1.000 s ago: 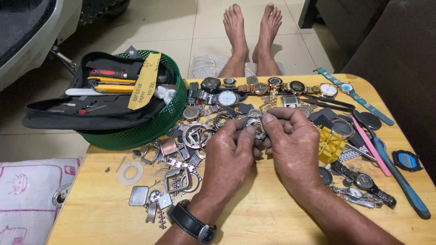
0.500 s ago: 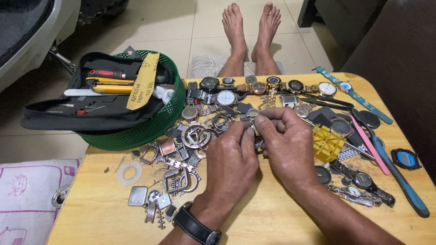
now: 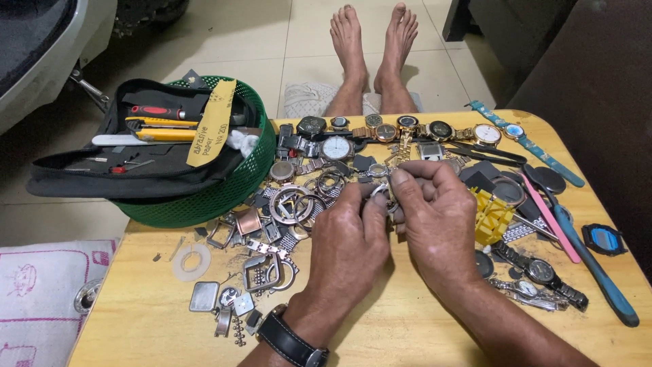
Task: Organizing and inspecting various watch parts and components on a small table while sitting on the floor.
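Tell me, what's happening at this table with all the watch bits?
A person sits at a wooden table, both hands together over a heap of watch parts. The left hand and right hand pinch a small metal part between the fingertips; it is too small to tell just what it is. A row of watches lies along the far edge, loose watch cases to the left, and a green basket with a black tool pouch sits at the table's left corner.

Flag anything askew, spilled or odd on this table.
The green mesh basket overhangs the wooden table at its left edge. The blue watch strap pokes past the right edge. Watch parts lie scattered.
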